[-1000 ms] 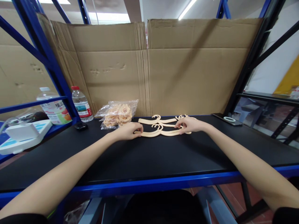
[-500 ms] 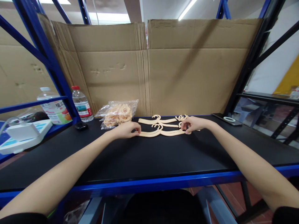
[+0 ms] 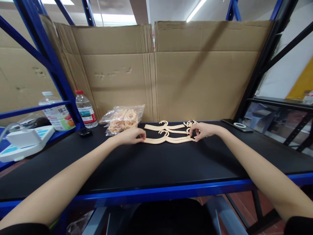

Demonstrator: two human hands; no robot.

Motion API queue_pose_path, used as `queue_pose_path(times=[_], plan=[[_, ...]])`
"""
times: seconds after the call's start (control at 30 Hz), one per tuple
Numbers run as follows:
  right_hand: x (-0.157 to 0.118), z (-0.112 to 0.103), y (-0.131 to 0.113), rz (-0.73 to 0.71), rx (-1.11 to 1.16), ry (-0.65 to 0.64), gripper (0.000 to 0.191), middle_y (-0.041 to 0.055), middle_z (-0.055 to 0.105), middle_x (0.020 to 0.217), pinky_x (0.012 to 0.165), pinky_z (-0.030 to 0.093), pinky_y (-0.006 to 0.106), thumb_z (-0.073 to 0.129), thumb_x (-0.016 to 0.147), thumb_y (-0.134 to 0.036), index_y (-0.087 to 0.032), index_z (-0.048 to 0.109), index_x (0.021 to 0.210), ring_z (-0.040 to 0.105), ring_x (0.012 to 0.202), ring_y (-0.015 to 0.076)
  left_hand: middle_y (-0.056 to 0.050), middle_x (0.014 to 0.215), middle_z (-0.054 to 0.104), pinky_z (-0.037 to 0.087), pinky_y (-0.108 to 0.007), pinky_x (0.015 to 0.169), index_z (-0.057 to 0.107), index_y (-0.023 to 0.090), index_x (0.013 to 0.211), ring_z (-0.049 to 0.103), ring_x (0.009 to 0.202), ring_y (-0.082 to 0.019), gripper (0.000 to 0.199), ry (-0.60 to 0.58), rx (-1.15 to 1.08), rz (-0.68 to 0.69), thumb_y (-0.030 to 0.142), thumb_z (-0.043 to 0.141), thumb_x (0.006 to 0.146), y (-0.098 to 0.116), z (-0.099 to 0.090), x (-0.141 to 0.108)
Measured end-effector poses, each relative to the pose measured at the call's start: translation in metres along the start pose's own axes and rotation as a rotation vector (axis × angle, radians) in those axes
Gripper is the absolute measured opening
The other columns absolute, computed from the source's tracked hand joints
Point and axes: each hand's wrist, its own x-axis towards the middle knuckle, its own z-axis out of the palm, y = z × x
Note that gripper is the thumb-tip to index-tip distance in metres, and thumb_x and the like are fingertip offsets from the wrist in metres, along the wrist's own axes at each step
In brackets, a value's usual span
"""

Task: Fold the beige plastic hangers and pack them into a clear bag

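The left hand (image 3: 133, 135) is pinching the left end of the front hanger (image 3: 156, 141), thumb and fingertips holding together on it. The right hand (image 3: 202, 130) is bending over the other end, its thumb and forefinger curving around a gap; from where I'm standing I can't tell whether the tips are clamping the hanger or only touching it. The front hanger is lying toward the back of the bench (image 3: 156, 166), so a broad run of black top is stretching between it and the blue front edge (image 3: 161, 191). Behind it the rear hanger (image 3: 153, 127) is lying near the cardboard (image 3: 202, 75), and some pale bits (image 3: 189, 124) are sitting just beyond the right hand. The bag (image 3: 124, 119) is crowding the space behind the left hand; the bottle (image 3: 86, 111) is standing farther left, by the blue post (image 3: 57, 76), with a small black thing (image 3: 84, 132) lying before it. The phone (image 3: 232, 123) is resting near the right back corner, and black top is spreading between it and the right hand.
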Motion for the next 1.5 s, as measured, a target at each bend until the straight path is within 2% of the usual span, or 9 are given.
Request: queue_pose_path(times=[0.2, 0.33, 0.43, 0.57, 0.7, 0.8, 0.93, 1.17, 1.5], plan=[[0.002, 0.001, 0.009, 0.005, 0.010, 0.000, 0.041, 0.0046, 0.063, 0.097, 0.062, 0.044, 0.025, 0.075, 0.056, -0.027, -0.018, 0.066, 0.095, 0.055, 0.071, 0.0155, -0.004, 0.082, 0.064, 0.041, -0.024, 0.068, 0.063, 0.016, 0.081, 0.059, 0.076, -0.015, 0.013, 0.005, 0.009, 0.009, 0.025, 0.053, 0.081, 0.002, -0.001, -0.001], [0.002, 0.002, 0.010, -0.032, -0.011, 0.002, 0.054, 0.0067, 0.058, 0.107, 0.064, 0.045, 0.025, 0.074, 0.059, -0.025, -0.019, 0.061, 0.112, 0.054, 0.069, 0.0138, -0.004, 0.082, 0.064, 0.041, -0.024, 0.068, 0.063, 0.016, 0.082, 0.058, 0.076, -0.015, 0.014, 0.003, 0.018, 0.004, 0.026, 0.052, 0.081, 0.004, -0.002, -0.001], [0.001, 0.002, 0.012, -0.046, -0.034, -0.010, 0.056, 0.0072, 0.056, 0.110, 0.066, 0.046, 0.026, 0.073, 0.062, -0.026, -0.021, 0.059, 0.117, 0.054, 0.072, 0.0141, -0.004, 0.083, 0.064, 0.041, -0.024, 0.067, 0.062, 0.016, 0.083, 0.058, 0.076, -0.015, 0.013, 0.004, 0.016, 0.001, 0.025, 0.052, 0.081, 0.004, -0.002, -0.001], [0.001, 0.001, 0.013, -0.026, -0.045, -0.043, 0.052, 0.0066, 0.057, 0.108, 0.066, 0.046, 0.026, 0.074, 0.063, -0.028, -0.021, 0.062, 0.113, 0.054, 0.073, 0.0150, -0.004, 0.082, 0.064, 0.041, -0.024, 0.067, 0.062, 0.016, 0.082, 0.058, 0.076, -0.015, 0.013, 0.002, 0.012, 0.004, 0.026, 0.053, 0.081, 0.003, -0.001, -0.001], [0.002, 0.000, 0.013, -0.086, -0.024, -0.049, 0.041, 0.0069, 0.056, 0.108, 0.071, 0.046, 0.028, 0.073, 0.062, -0.029, -0.019, 0.066, 0.101, 0.053, 0.083, 0.0181, -0.004, 0.083, 0.064, 0.041, -0.025, 0.069, 0.061, 0.017, 0.082, 0.058, 0.078, -0.015, 0.012, -0.008, 0.009, 0.006, 0.025, 0.053, 0.081, 0.002, -0.001, -0.001], [0.002, 0.001, 0.011, -0.138, -0.006, -0.048, 0.039, 0.0082, 0.053, 0.116, 0.076, 0.046, 0.029, 0.073, 0.061, -0.028, -0.019, 0.067, 0.098, 0.051, 0.099, 0.0220, -0.003, 0.083, 0.065, 0.042, -0.024, 0.070, 0.061, 0.016, 0.081, 0.059, 0.078, -0.015, 0.010, -0.025, 0.009, -0.001, 0.023, 0.054, 0.081, 0.002, -0.003, -0.001], [0.002, 0.001, 0.008, -0.112, -0.001, -0.066, 0.039, 0.0082, 0.049, 0.128, 0.080, 0.045, 0.030, 0.072, 0.062, -0.028, -0.019, 0.066, 0.100, 0.053, 0.097, 0.0207, -0.004, 0.083, 0.065, 0.042, -0.024, 0.070, 0.062, 0.016, 0.080, 0.060, 0.079, -0.015, 0.008, -0.054, 0.020, -0.017, 0.021, 0.057, 0.078, 0.002, -0.006, -0.002], [0.001, -0.001, 0.002, -0.126, -0.043, -0.059, 0.036, 0.0055, 0.063, 0.096, 0.080, 0.044, 0.031, 0.074, 0.062, -0.040, -0.018, 0.068, 0.090, 0.055, 0.089, 0.0221, -0.003, 0.080, 0.066, 0.042, -0.023, 0.068, 0.064, 0.016, 0.078, 0.061, 0.076, -0.015, 0.007, -0.082, 0.020, -0.052, 0.019, 0.058, 0.074, 0.003, -0.010, -0.004], [-0.001, -0.002, 0.009, 0.043, -0.057, -0.036, 0.039, 0.0067, 0.064, 0.093, 0.070, 0.044, 0.029, 0.075, 0.056, -0.042, -0.017, 0.065, 0.084, 0.057, 0.084, 0.0225, -0.003, 0.081, 0.065, 0.041, -0.024, 0.069, 0.062, 0.016, 0.078, 0.060, 0.077, -0.015, 0.009, -0.068, 0.026, -0.020, 0.021, 0.055, 0.076, 0.008, -0.008, -0.002]])
